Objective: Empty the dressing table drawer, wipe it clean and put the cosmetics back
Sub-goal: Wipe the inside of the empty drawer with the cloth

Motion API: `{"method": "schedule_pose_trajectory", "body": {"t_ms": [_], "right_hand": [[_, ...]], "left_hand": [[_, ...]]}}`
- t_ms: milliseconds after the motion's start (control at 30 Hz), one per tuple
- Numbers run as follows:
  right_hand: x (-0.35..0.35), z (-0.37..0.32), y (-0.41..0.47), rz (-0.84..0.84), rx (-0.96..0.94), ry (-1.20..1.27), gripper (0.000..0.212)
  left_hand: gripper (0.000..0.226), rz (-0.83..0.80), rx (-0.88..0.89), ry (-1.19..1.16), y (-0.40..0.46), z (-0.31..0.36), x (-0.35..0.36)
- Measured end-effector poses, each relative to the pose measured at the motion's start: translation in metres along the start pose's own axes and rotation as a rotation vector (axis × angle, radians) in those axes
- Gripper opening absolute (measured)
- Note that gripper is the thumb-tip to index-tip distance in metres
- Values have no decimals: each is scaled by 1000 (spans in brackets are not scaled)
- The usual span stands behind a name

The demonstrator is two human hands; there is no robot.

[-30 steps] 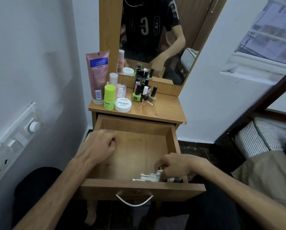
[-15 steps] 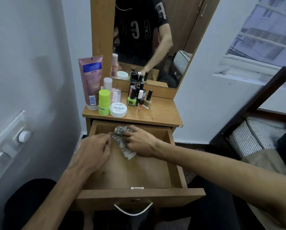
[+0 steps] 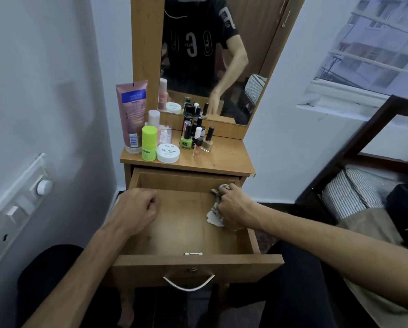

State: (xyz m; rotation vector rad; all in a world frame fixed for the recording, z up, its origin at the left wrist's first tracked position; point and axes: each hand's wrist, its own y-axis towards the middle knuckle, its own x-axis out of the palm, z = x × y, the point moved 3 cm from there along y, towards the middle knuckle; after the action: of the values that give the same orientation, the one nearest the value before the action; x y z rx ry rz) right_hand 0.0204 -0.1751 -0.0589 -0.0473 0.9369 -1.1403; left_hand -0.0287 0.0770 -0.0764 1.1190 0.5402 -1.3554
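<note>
The wooden drawer [image 3: 188, 262] is pulled out, and its floor is bare. My right hand [image 3: 235, 205] presses a crumpled pale cloth [image 3: 214, 217] against the floor at the drawer's back right corner. My left hand [image 3: 136, 209] rests as a loose fist on the drawer's left wall, with nothing in it. The cosmetics stand on the tabletop [image 3: 224, 162]: a tall pink tube [image 3: 132, 117], a lime green bottle [image 3: 149, 143], a white nail polish remover jar [image 3: 168, 153] and several nail polish bottles [image 3: 194, 138].
A mirror [image 3: 212, 58] rises behind the tabletop. The wall with a switch panel [image 3: 16, 209] is close on the left. A dark wooden frame [image 3: 354, 147] with striped bedding [image 3: 354, 192] stands at the right. My dark-clothed legs flank the drawer.
My right hand took the cloth from the front right of the drawer to the back left, then swept it across to the back right. My left hand has stayed on the left wall.
</note>
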Motion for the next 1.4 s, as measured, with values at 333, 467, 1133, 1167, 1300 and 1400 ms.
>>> {"method": "schedule_pose_trajectory", "body": {"t_ms": [333,467,1133,1167,1300,1400], "right_hand": [[-13,-31,-45,-307,7,681,33],[-12,-29,-33,-421,73,923,42],[-116,-45,40,558,279,1594,42],[-123,-49,51,564,281,1561,42],[-144,-71,79,545,288,1409,43],[-148,-71,70,503,214,1322,42]], "left_hand": [[23,-18,-32,-76,-2,5,-5],[23,4,-34,-113,-2,6,-8],[19,370,-849,-1022,-28,-65,-30],[18,368,-879,-1048,-34,-67,-24],[12,316,-986,-1121,-50,-74,-7],[16,337,-977,-1134,-53,-75,-7]]}}
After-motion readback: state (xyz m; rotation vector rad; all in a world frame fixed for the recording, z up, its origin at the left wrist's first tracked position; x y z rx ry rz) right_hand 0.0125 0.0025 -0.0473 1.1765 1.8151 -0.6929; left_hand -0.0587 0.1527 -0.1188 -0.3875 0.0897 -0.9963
